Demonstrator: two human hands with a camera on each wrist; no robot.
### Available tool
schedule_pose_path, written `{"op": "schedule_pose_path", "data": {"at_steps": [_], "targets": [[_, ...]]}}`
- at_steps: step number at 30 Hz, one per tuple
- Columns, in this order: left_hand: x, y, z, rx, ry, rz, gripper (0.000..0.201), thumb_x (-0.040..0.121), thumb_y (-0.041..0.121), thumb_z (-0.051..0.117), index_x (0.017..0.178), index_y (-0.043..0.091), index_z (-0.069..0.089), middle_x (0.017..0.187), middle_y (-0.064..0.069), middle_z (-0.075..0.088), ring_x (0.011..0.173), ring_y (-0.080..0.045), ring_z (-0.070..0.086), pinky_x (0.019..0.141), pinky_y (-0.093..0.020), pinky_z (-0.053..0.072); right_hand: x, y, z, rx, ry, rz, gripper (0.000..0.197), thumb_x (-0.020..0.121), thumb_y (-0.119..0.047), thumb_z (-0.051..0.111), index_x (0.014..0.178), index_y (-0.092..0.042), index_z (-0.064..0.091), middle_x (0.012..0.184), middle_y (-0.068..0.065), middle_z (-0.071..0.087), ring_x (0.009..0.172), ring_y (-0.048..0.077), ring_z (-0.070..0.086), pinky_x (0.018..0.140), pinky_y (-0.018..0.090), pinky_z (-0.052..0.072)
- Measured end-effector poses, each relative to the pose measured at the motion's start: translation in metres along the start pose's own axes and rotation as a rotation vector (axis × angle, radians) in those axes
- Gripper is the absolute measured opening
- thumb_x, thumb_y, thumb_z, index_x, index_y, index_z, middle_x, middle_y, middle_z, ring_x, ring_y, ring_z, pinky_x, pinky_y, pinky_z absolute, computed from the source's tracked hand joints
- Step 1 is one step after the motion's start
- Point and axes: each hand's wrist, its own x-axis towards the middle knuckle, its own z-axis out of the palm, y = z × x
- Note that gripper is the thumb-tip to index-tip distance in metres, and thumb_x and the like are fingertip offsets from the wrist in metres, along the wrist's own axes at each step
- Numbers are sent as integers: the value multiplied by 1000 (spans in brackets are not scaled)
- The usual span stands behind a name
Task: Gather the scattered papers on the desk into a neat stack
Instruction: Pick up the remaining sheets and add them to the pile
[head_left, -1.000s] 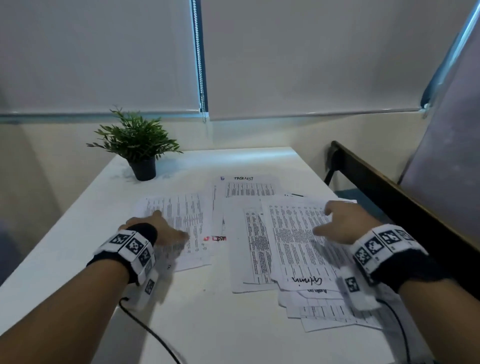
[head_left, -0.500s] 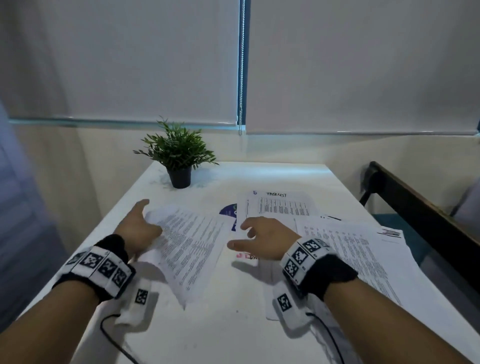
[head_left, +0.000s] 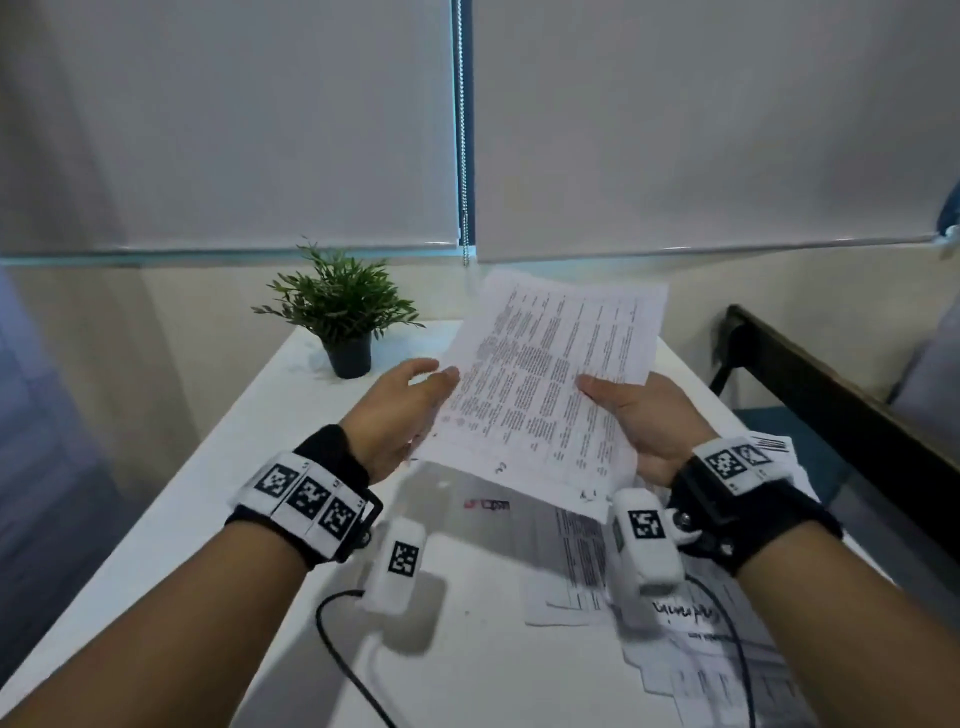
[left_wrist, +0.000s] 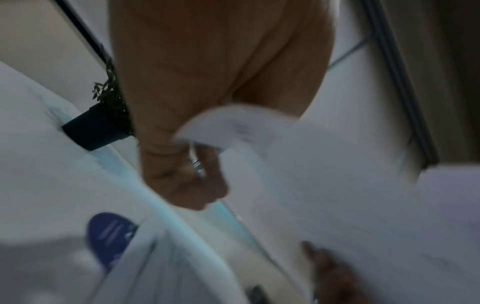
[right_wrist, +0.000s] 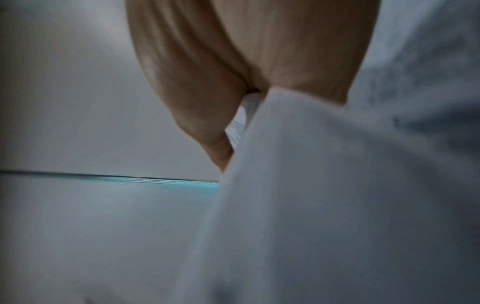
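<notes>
A printed sheet (head_left: 545, 384) is raised above the white desk (head_left: 249, 467), tilted away from me. My left hand (head_left: 441, 379) grips its left edge, thumb on top; in the left wrist view the hand (left_wrist: 182, 164) has curled fingers and the sheet (left_wrist: 337, 205) bends at the palm. My right hand (head_left: 608, 395) pinches the right side, thumb on the printed face and fingers hidden beneath; the right wrist view shows this hand (right_wrist: 221, 102) closed on the sheet (right_wrist: 337, 205). Several scattered papers (head_left: 587, 551) lie overlapping on the desk below and to the right.
A small potted plant (head_left: 343, 312) stands at the desk's far left. A dark wooden rail (head_left: 831, 405) runs along the right side. A black cable (head_left: 337, 649) trails over the near desk. Window blinds (head_left: 675, 130) hang behind. A blue printed piece (left_wrist: 109, 236) lies among the papers.
The sheet my left hand was dragging across the desk is now lifted into the air. My right hand left the right-hand pile and took hold of the sheet's other side.
</notes>
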Motion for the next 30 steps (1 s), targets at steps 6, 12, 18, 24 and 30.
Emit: {"op": "schedule_pose_path", "data": {"at_steps": [6,12,18,24,30], "targets": [[41,-33,43,975,-108,-125,41,106,33,42,131,6,58,132,-14,59,114,-30,58,86,-32,47,-9,0,-141,-975,210,145,36,77,-39,84,108,-24,76,103,5,80,90,29,77,83,46,64],[88,-37,87,1216,14,-204,43,105,26,47,140,1,49,144,-17,55,128,-35,57,104,-40,49,-21,25,-167,-1243,86,310,48,72,-26,92,115,-19,73,115,-2,76,103,19,70,86,28,52],[191,-91,80,1399,40,-378,78,82,59,71,145,14,56,142,-13,59,125,-37,61,101,-48,53,-17,29,-173,-1177,80,285,48,71,-21,92,115,-18,72,110,0,76,96,18,70,63,22,51],[107,-24,103,1314,-61,-405,53,106,34,53,146,0,49,152,-15,51,138,-30,51,109,-36,42,-22,30,-184,-1104,28,253,46,74,-9,90,117,-16,74,113,-2,77,103,18,71,77,25,52],[103,-23,111,1129,-110,-325,47,107,26,50,144,-2,53,149,-18,54,136,-33,54,108,-38,45,-21,31,-182,-1128,55,251,46,74,-13,90,116,-17,72,111,-3,76,100,18,70,80,27,53]]}}
